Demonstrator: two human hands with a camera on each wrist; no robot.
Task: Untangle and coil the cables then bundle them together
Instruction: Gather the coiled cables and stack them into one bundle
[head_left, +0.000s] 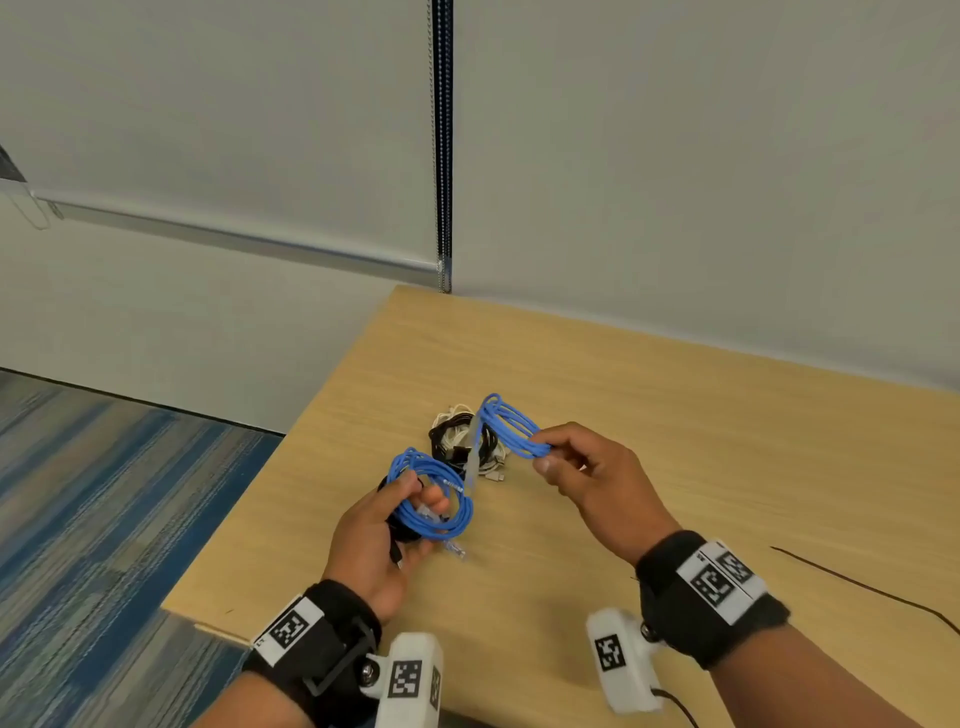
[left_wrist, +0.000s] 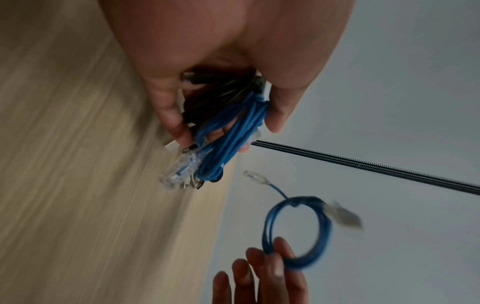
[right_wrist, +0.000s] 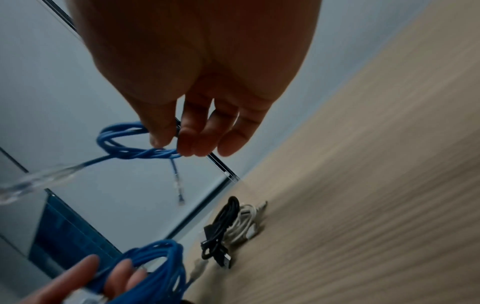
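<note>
The coiling looks largely done, and the step in hand appears to be the gathering of coils into one bundle. The left hand (head_left: 382, 525) grips a blue network-cable coil (head_left: 434, 493) together with a black cable coil (left_wrist: 207, 92), its fingers (left_wrist: 171, 115) curled tight round both, just above the bench (head_left: 675, 415). The right hand (head_left: 587, 478) pinches a second, smaller blue coil (head_left: 511, 423) between thumb and fingertips (right_wrist: 192, 144), the other fingers loosely bent, the coil lifted over the bench with its clear plugs dangling. A black and white cable pile (head_left: 460, 441) lies on the bench between and beyond the hands (whether it is neatly coiled is hard to tell). Next, probably, the right-hand coil must be laid flat against the left-hand stack, its loops aligned so the left fingers can close over it without the dangling plugs snagging.
</note>
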